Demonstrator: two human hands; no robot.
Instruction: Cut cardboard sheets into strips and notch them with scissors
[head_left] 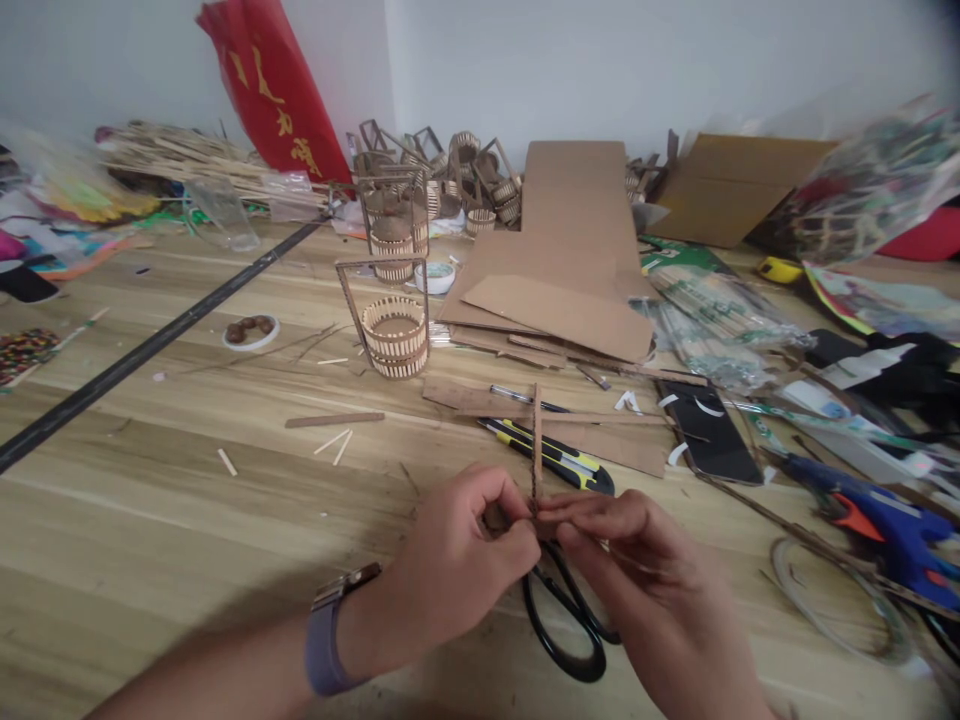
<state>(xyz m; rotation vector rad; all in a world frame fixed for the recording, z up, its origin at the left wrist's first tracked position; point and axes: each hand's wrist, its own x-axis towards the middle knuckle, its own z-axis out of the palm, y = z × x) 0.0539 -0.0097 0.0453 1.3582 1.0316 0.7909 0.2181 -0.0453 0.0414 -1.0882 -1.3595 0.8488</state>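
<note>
Head view: near on the bench (172, 560), the left hand (466, 552) has its grip pinched closed on a cardboard strip's (537, 440) near end; the right hand (645, 565) meets it there, hold unclear, above scissors (589, 670).

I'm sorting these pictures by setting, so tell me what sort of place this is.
Probably a small handicraft workspace. A little handled basket made of short sticks, large cut cardboard sheets and a blue glue gun point that way; whether it's a home or a workshop, I can't tell.
</note>
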